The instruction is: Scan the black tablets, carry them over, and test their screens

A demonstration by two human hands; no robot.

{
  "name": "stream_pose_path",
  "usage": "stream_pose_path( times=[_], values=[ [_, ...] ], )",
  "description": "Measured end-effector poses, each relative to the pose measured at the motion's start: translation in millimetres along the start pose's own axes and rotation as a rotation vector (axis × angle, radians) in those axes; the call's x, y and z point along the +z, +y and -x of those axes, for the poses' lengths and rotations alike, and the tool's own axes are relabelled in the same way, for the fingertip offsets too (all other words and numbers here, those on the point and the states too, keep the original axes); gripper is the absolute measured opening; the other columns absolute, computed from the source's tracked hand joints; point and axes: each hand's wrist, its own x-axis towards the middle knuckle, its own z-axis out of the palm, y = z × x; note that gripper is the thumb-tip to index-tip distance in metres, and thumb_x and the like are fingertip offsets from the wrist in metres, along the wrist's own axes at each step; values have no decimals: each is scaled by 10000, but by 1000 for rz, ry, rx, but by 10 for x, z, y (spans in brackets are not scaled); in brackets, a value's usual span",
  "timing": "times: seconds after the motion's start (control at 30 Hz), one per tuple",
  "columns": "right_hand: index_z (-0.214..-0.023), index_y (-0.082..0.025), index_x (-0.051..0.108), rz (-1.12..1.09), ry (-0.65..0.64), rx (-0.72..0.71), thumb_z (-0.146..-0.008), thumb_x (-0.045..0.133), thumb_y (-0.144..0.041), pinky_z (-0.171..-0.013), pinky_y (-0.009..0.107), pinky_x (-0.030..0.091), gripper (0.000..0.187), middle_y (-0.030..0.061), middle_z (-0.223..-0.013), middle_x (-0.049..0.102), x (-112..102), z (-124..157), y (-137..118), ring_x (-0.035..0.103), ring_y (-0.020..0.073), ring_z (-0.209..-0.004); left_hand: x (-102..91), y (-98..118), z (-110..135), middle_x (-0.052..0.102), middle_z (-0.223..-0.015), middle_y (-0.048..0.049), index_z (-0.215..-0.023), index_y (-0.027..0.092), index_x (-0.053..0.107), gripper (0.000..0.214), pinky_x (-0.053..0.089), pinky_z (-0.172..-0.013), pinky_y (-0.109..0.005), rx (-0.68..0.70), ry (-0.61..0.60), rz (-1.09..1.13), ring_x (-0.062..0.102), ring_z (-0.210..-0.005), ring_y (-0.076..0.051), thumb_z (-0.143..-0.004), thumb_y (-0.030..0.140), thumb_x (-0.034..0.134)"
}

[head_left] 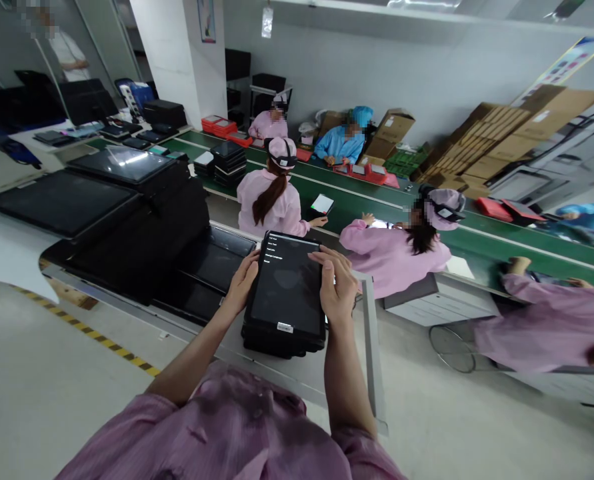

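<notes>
A black tablet [289, 287] lies screen up on a stack of dark tablets [279, 343] in front of me. Its lit screen shows a short list of white text lines at the top, and a small white label sits near its bottom edge. My left hand [241, 283] grips the tablet's left edge, the thumb along the side and some fingers hidden. At the upper right edge, my right hand [339, 283] has its fingers stretched out over the screen, a fingertip at the glass. Its thumb is by the right edge.
Large black trays [161, 220] and more flat black panels [217, 257] are at my left on the cart, whose metal rail [374, 353] runs at right. Beyond, people in pink and blue sit along a green conveyor [307, 177]. Cardboard boxes [497, 140] stand behind.
</notes>
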Motion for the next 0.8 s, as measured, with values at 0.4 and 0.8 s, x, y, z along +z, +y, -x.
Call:
stream_pose_path(
  times=[0.4,0.8],
  values=[
    [-1120,-259,809,93,103,72,-1189,461,-379,-1216,548,533,374,66,-1142,879,28,53,-15,799,272,-1249,3,21,6,689,-1609,-102,-1341,268,801,577,418,-1351,-501,-8,11,-9,599,-1539,-321,-1043,727,618],
    [-1067,-257,813,148,164,144,-1190,462,-432,-1205,528,492,411,76,-1108,879,50,105,13,799,281,-1211,-1,16,18,680,-1621,-97,-1377,267,789,573,411,-1360,-489,-16,12,-18,590,-1550,-316,-1063,707,598]
  ],
)
